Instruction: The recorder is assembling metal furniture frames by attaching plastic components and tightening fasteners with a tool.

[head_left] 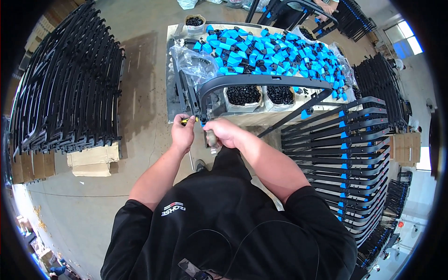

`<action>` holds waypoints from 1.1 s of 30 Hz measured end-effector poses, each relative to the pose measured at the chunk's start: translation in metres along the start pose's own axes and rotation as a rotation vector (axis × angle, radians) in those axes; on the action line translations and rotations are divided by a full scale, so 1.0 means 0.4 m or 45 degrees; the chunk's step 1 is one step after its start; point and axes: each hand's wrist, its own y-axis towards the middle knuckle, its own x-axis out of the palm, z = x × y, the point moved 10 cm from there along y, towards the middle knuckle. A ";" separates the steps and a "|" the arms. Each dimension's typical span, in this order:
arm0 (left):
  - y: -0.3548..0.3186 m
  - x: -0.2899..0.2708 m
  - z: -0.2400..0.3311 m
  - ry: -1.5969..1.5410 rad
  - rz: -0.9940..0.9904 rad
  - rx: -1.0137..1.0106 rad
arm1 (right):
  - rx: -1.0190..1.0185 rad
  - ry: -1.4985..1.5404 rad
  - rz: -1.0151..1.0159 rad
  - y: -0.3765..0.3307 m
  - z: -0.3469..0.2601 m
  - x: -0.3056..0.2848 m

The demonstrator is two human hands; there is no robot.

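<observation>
A curved black metal frame (261, 80) arches over the near edge of a metal worktable (171, 70). My left hand (183, 133) is shut on a small tool with a yellow and black handle (189, 120), its tip at the frame's left leg. My right hand (224, 131) grips a grey tool or part (212, 140) just right of that leg, below the frame. A blue clip (305, 114) sits on the frame's right leg. What the tools touch at the joint is hidden by my hands.
The table holds a heap of blue and black plastic parts (266, 49), bags of black screws (242, 94) and clear plastic bags (193, 63). Stacked black frames stand at left (65, 84) and at right (345, 154). Cardboard (91, 161) lies on the concrete floor. Another person's hand (326, 7) is at the far side.
</observation>
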 end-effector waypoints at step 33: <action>0.018 0.010 -0.029 -0.092 -0.024 -0.093 | -0.104 -0.900 0.276 0.031 -0.030 -0.048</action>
